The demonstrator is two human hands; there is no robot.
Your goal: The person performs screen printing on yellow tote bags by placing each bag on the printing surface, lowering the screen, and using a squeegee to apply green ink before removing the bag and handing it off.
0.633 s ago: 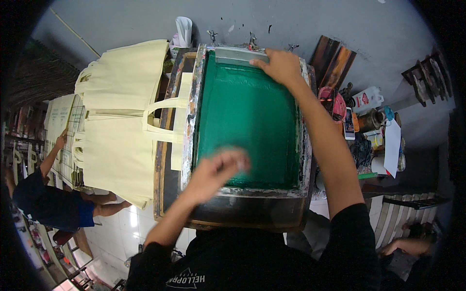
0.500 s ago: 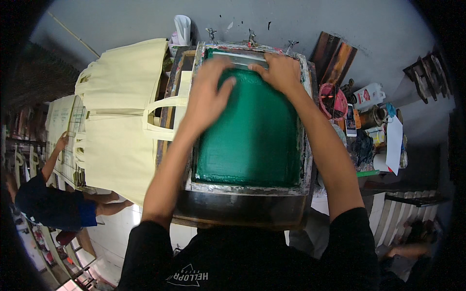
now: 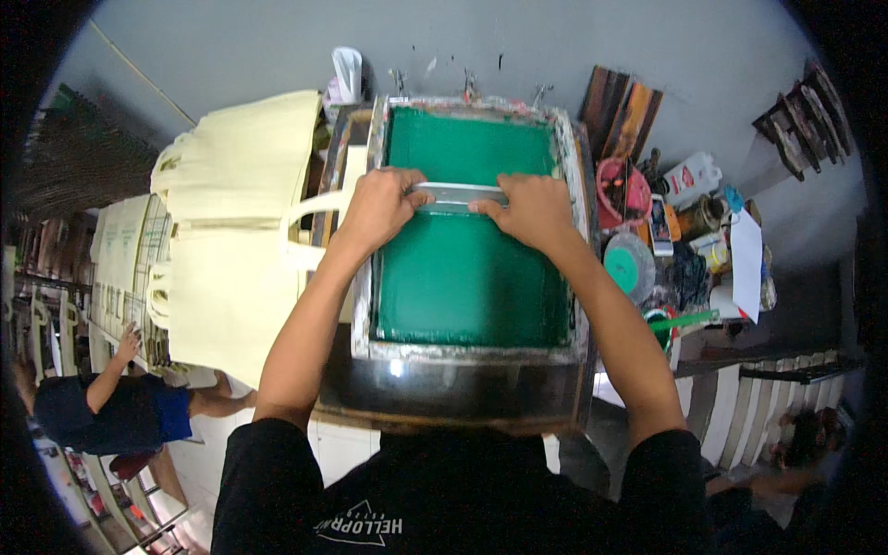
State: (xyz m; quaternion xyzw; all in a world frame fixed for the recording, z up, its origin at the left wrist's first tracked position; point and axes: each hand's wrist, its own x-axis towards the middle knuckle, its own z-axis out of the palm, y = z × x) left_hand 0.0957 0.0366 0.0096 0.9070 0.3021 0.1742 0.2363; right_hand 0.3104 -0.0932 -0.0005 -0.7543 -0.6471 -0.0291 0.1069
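Note:
A screen-printing frame [image 3: 462,354] with worn, paint-spotted edges lies in front of me, its mesh covered with green ink [image 3: 472,287]. Across the upper half of the mesh sits a squeegee [image 3: 453,194] with a pale, flat grip. My left hand [image 3: 381,205] is closed round its left end, thumb on the near side. At the other end my right hand [image 3: 535,211] grips it the same way. The blade's edge against the mesh is hidden. From under the frame's left side sticks out the handle [image 3: 324,202] of a cream tote bag.
Cream tote bags [image 3: 236,277] are stacked at the left. Another person [image 3: 111,407] works at a rack farther left. Right of the frame are a pink bucket [image 3: 622,194], a phone [image 3: 660,227], a white jug [image 3: 692,178], a tub with green ink [image 3: 625,266] and a green stick [image 3: 684,321].
Both hands have drawn the squeegee toward me from the far end of the frame. My left hand, blurred and apart from the squeegee before, now grips it.

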